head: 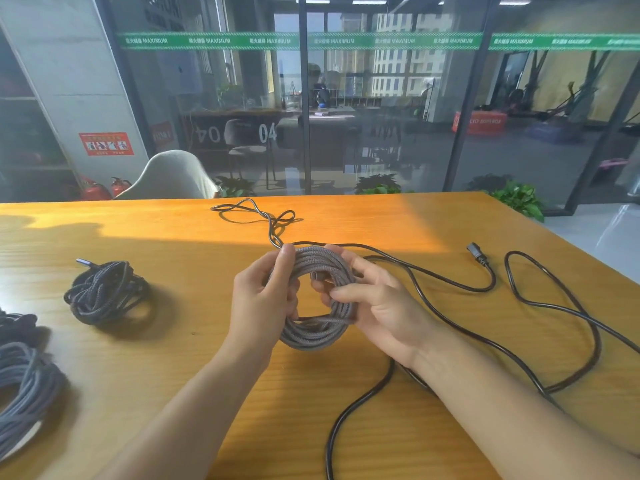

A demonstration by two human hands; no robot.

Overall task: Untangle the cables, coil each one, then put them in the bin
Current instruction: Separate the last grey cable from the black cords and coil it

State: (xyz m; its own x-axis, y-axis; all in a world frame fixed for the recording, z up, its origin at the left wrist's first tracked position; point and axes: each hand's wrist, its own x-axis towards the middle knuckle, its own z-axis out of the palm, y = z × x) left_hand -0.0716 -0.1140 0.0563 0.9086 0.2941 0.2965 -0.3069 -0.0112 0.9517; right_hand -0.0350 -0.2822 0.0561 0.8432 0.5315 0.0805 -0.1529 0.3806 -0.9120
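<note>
Both the left hand (263, 299) and right hand (377, 303) grip the grey braided cable coil (317, 336). The coil appears light and springy; hold across the bundled turns to prevent unwinding.

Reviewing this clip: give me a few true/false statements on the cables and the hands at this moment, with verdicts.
1. Both hands, left hand and right hand, hold the grey braided cable coil. True.
2. The long black smooth cable is coiled. False: it lies loose across the wooden table.
3. A dark braided cable bundle lies left of the hands. True.
4. The grey coil rests flat on the table. False: the hands hold it upright.
</note>
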